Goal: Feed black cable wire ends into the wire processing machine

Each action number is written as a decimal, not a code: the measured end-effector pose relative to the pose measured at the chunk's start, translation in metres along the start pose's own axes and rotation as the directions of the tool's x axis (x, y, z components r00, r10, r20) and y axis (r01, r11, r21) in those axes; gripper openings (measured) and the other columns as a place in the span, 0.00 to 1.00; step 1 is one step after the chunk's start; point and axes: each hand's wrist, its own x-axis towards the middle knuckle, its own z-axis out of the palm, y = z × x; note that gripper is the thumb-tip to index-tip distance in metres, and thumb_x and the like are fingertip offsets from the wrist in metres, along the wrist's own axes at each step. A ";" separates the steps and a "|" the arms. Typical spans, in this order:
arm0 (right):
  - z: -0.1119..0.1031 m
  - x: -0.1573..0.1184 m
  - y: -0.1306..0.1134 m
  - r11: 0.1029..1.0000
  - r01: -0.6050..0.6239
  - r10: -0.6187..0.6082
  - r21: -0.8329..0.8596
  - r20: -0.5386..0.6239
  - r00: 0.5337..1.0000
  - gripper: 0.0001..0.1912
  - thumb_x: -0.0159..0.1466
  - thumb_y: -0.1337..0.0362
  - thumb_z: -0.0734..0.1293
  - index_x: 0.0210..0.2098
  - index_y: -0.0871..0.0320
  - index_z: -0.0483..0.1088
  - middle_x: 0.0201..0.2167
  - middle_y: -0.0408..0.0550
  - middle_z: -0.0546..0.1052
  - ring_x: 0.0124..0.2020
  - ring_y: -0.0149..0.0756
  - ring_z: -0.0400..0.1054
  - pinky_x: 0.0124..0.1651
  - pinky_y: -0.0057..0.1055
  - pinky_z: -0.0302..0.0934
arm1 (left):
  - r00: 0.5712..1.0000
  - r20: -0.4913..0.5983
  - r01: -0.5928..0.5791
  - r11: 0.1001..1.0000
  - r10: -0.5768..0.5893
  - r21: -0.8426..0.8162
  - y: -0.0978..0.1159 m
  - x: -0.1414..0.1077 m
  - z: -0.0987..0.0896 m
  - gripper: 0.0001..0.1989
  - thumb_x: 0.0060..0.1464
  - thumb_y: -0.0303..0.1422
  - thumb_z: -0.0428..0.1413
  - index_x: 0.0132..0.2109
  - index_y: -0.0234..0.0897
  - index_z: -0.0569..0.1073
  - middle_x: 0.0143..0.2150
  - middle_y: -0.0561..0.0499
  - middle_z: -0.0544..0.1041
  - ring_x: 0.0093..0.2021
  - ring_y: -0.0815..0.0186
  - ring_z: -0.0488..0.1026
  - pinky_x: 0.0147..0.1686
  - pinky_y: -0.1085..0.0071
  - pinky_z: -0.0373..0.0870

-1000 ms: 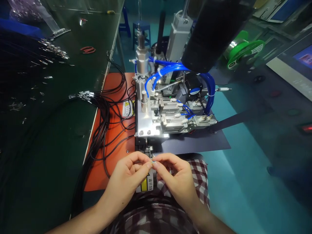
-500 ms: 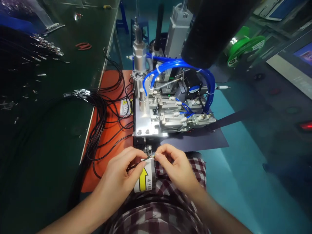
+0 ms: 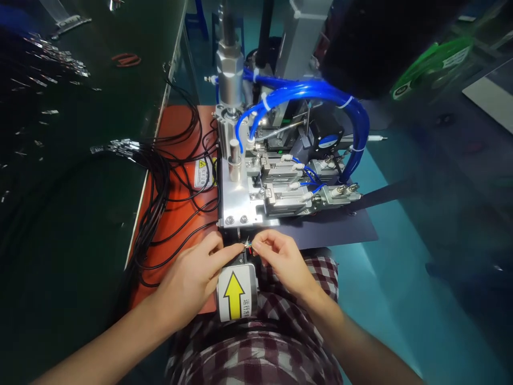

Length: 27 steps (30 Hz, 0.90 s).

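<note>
Thin coloured wire ends (image 3: 249, 246) show between my two hands, just in front of the machine's metal plate (image 3: 236, 206). My right hand (image 3: 276, 254) pinches the wire ends between thumb and fingertip. On the other side, my left hand (image 3: 196, 267) has its index finger stretched out, its tip touching the wires and a small black fixture (image 3: 239, 259); its other fingers are curled and its thumb is mostly hidden. A white cover with a yellow arrow (image 3: 235, 294) lies just below the fixture.
Black cables (image 3: 160, 214) with shiny ends lie over the orange mat (image 3: 176, 184) at the left. Blue air tubes (image 3: 308, 91) arch above the machine's cylinders (image 3: 284, 168). A dark green table (image 3: 80, 214) fills the left side; a green spool (image 3: 433, 67) hangs at upper right.
My left hand has gone from pinching a black cable to reaching out its index finger. Both hands sit slightly higher, and more of the arrow cover shows. The view has shifted a little.
</note>
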 end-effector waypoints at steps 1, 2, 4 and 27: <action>0.000 0.001 0.000 1.000 -0.009 0.009 0.007 -0.006 1.000 0.12 0.59 0.60 0.65 0.29 0.66 0.65 0.24 0.44 0.66 0.22 0.23 0.55 0.24 0.23 0.50 | 1.000 -0.004 -0.014 0.999 0.014 0.030 0.000 0.000 0.000 0.20 0.58 0.22 0.47 0.56 0.41 0.66 0.37 0.50 0.63 0.33 0.71 0.64 0.31 0.75 0.63; 0.000 0.001 0.000 1.000 -0.017 0.017 0.014 -0.010 1.000 0.12 0.59 0.60 0.65 0.29 0.66 0.65 0.24 0.44 0.66 0.22 0.23 0.55 0.24 0.23 0.50 | 1.000 -0.011 -0.027 0.998 0.028 0.060 0.000 0.001 0.000 0.19 0.58 0.22 0.47 0.55 0.40 0.66 0.37 0.49 0.63 0.32 0.70 0.64 0.30 0.75 0.63; -0.001 0.002 0.000 1.000 -0.022 0.022 0.019 -0.018 1.000 0.12 0.59 0.60 0.66 0.29 0.66 0.65 0.25 0.44 0.66 0.22 0.23 0.56 0.24 0.23 0.51 | 0.998 -0.023 -0.056 0.992 0.059 0.113 0.001 0.003 0.000 0.19 0.58 0.22 0.47 0.54 0.38 0.67 0.35 0.49 0.63 0.31 0.69 0.63 0.28 0.75 0.63; 0.002 -0.001 0.009 0.996 0.074 -0.077 -0.044 -0.062 0.995 0.13 0.61 0.58 0.64 0.32 0.64 0.64 0.26 0.44 0.65 0.24 0.25 0.58 0.27 0.25 0.54 | 0.987 -0.073 -0.116 0.952 0.142 0.282 0.003 0.006 0.005 0.16 0.59 0.25 0.47 0.51 0.33 0.71 0.34 0.47 0.65 0.28 0.67 0.62 0.27 0.71 0.62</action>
